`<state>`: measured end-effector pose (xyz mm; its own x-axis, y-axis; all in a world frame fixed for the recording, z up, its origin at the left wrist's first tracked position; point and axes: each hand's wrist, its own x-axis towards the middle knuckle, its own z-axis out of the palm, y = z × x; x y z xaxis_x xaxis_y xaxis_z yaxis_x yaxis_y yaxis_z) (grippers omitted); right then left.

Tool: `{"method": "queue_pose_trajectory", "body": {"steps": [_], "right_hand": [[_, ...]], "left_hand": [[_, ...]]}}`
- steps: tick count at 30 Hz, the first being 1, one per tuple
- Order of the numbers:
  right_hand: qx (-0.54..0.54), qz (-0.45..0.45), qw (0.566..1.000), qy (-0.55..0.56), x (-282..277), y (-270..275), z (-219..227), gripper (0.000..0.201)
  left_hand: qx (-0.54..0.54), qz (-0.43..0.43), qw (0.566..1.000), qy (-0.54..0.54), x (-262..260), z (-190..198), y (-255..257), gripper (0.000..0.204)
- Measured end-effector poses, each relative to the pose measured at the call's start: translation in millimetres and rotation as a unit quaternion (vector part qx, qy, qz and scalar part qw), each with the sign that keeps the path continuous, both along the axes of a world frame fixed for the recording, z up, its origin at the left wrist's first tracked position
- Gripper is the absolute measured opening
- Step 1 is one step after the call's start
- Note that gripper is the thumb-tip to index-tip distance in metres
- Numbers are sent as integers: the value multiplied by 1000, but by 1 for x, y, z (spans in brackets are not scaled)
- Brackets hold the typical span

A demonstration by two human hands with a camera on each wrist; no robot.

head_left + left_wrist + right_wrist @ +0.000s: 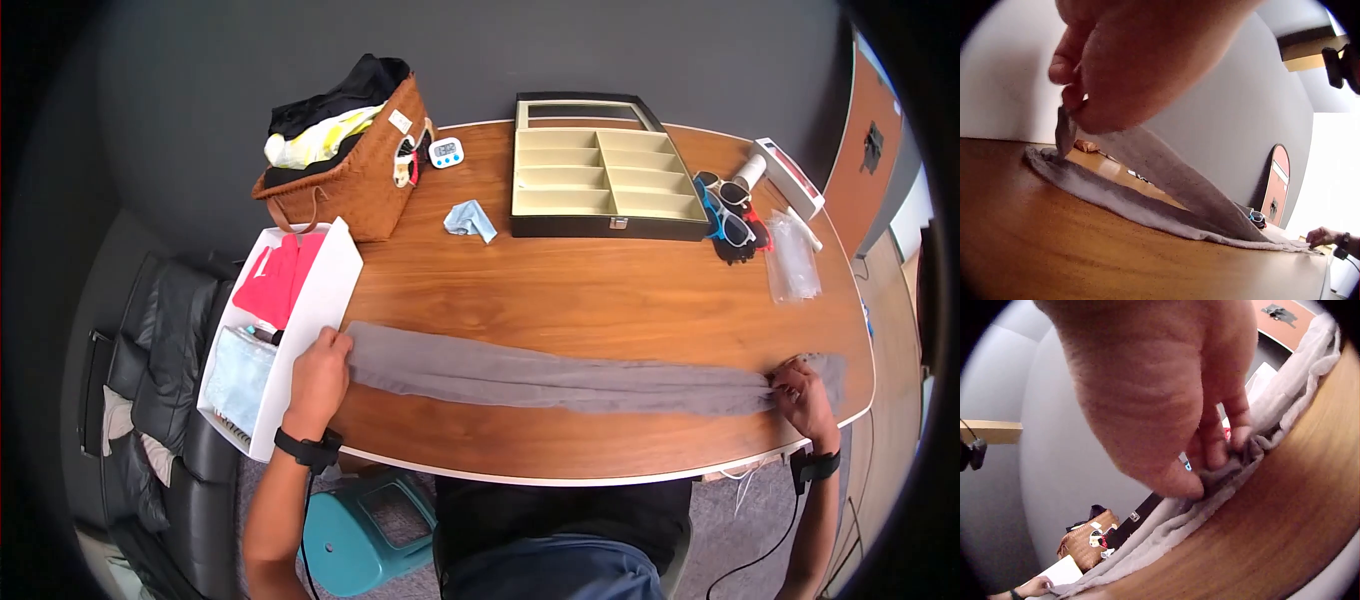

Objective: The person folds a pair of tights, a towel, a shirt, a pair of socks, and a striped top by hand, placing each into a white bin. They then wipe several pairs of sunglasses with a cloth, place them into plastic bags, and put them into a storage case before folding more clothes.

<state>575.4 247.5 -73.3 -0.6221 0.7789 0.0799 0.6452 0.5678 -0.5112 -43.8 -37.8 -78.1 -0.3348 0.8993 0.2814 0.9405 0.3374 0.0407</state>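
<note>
A long grey cloth [560, 380] lies stretched in a strip across the front of the wooden table. The left hand [322, 375] pinches its left end beside the white box; in the left wrist view that hand [1129, 69] holds an edge of the cloth [1179, 175] raised above a lower layer. Near the right end, the right hand [805, 398] grips gathered cloth, with a short piece lying beyond it. The right wrist view shows the thumb and fingers of the right hand [1160, 394] pinching folds of the cloth [1166, 534] against the table.
A white box [335, 265] with red and light blue cloths stands left, a brown basket [385, 190] behind it. At the back are a timer [446, 153], blue cloth [469, 221] and compartment case [612, 228]. Sunglasses [738, 231] and plastic bags [793, 262] lie right.
</note>
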Motion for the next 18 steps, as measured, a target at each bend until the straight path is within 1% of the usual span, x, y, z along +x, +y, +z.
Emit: {"method": "queue_pose_trajectory", "body": {"steps": [1, 2, 3, 4, 5, 6, 7, 8, 9, 10, 11, 12, 13, 14, 16, 17, 18], "right_hand": [[-30, 33, 999, -15, 2, 0, 7, 14], [-27, 21, 999, -23, 14, 7, 2, 14], [-49, -51, 997, 33, 35, 21, -9, 14], [-60, -132, 986, 85, 62, 31, -10, 16], [-12, -189, 977, 99, 72, 34, 3, 22], [41, -243, 963, 112, 82, 38, 11, 28], [101, -292, 949, 65, 109, 45, 9, 36], [155, -334, 930, 20, 136, 53, 1, 43], [159, -383, 910, -31, 168, 65, -23, 49], [158, -427, 887, -79, 198, 71, -35, 55], [50, -465, 883, -30, 198, 66, -31, 56], [-61, -494, 867, 20, 188, 61, -25, 58], [-101, -467, 878, -23, 179, 56, -16, 51], [-104, -468, 877, -22, 169, 49, -12, 51], [-56, -384, 921, -43, 152, 40, -11, 44], [-57, -358, 930, -55, 153, 44, -17, 35], [-59, -355, 932, -51, 153, 45, -20, 35]], "left_hand": [[-34, 9, 999, -2, 1, -4, -4, 27], [-66, 12, 998, -8, 3, -11, -6, 28], [-68, 4, 998, -6, -3, -18, -15, 29], [-65, -15, 998, -11, -9, -23, -21, 30], [-87, -8, 996, -14, -4, -16, -20, 32], [-53, -25, 998, 2, -4, -15, -22, 35], [-44, 10, 998, -31, 2, -7, -16, 39], [-64, 42, 996, -50, 16, 7, -6, 40], [-39, 19, 999, -20, 14, 5, -3, 33], [-33, 6, 999, -25, 18, -3, 8, 33], [-27, -6, 997, -72, 21, -6, 14, 28], [-24, -15, 993, -117, 21, -9, 17, 22], [-33, -19, 995, -91, 21, -18, 20, 16], [-36, -20, 995, -89, 21, -23, 23, 16], [-18, 1, 994, -109, 26, -22, 30, 17], [-10, -7, 994, -111, 21, -27, 29, 19], [-10, -3, 994, -106, 20, -27, 28, 19]]}}
